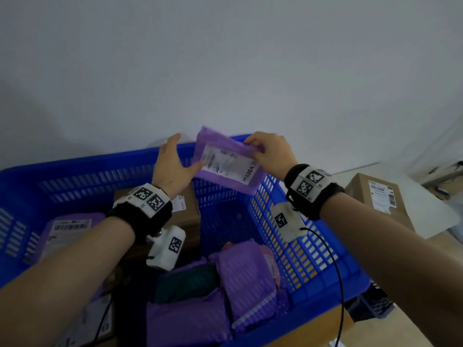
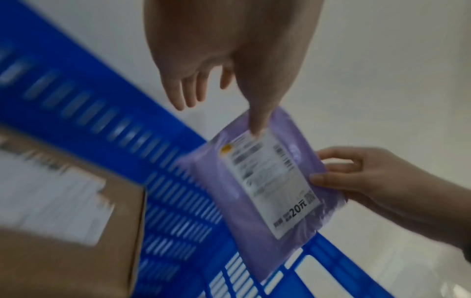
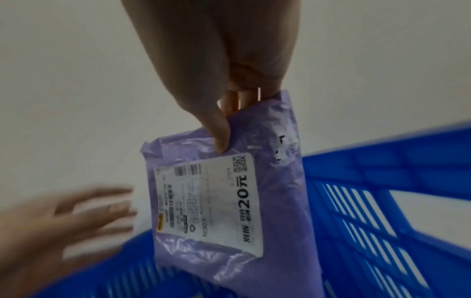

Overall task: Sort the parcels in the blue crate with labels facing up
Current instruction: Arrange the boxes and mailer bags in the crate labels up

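Observation:
A purple parcel (image 1: 225,169) with a white label is held up over the far right corner of the blue crate (image 1: 75,164). My right hand (image 1: 260,146) pinches its right edge, thumb on the label side. My left hand (image 1: 180,156) is spread with straight fingers, and only its thumb touches the label's left edge. In the left wrist view the left hand's (image 2: 254,90) thumb tip meets the parcel (image 2: 254,201); the right hand (image 2: 344,171) grips the far edge. In the right wrist view the right hand (image 3: 224,125) holds the parcel (image 3: 229,201) above the crate (image 3: 382,161).
Inside the crate lie a brown box (image 1: 188,209) with a label on top, a purple parcel (image 1: 67,234) label up at the left, and more purple parcels (image 1: 250,271) near the front. Another labelled brown box (image 1: 378,199) sits outside to the right. A white wall stands behind.

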`<control>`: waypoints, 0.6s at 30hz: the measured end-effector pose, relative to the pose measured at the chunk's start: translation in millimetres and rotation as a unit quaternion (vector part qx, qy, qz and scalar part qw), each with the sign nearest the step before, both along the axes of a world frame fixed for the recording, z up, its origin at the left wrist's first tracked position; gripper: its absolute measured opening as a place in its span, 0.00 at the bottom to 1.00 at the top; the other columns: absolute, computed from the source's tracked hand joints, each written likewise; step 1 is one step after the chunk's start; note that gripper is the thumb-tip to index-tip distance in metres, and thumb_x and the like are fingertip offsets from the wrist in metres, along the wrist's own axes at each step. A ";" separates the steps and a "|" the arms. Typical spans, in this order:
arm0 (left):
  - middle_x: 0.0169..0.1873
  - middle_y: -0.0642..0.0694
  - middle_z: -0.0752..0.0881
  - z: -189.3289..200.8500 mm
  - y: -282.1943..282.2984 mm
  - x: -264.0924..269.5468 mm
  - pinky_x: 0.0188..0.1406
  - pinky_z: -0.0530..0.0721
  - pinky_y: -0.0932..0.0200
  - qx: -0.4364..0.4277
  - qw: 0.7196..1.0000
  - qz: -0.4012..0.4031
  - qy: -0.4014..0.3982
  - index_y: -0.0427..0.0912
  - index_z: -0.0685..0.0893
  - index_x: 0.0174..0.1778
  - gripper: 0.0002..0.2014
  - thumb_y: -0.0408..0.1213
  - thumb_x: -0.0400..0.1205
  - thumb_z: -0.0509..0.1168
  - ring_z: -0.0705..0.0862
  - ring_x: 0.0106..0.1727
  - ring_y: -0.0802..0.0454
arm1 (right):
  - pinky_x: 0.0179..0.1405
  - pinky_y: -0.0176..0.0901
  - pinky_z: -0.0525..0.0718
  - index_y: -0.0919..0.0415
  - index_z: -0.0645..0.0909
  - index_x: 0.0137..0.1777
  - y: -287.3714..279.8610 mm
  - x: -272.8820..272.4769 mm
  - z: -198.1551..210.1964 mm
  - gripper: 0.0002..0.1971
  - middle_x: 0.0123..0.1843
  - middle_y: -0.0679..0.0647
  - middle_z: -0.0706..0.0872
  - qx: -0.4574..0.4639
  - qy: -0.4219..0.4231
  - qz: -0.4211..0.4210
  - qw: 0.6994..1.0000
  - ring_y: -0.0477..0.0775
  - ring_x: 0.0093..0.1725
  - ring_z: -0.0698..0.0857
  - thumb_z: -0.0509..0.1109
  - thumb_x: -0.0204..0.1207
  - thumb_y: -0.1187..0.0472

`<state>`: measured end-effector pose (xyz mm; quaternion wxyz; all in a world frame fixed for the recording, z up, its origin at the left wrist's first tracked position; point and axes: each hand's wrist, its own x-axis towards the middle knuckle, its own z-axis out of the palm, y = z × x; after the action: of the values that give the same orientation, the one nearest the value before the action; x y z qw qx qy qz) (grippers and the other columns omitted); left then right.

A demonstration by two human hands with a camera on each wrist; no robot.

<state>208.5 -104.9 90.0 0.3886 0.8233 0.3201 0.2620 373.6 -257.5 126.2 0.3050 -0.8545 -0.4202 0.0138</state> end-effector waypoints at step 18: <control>0.49 0.43 0.81 -75.3 -54.0 22.1 0.41 0.83 0.55 -0.399 0.915 -0.054 0.003 0.49 0.66 0.78 0.32 0.25 0.79 0.67 0.81 0.55 0.45 | 0.48 0.51 0.85 0.61 0.79 0.61 -34.0 -1.7 -52.0 0.19 0.46 0.63 0.88 -0.024 0.193 -0.130 0.972 0.60 0.45 0.85 0.71 0.69 0.70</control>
<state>230.5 -158.9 14.6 0.6974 0.6165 0.3543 0.0891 371.9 -291.5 74.3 0.3589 -0.8900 -0.2387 0.1489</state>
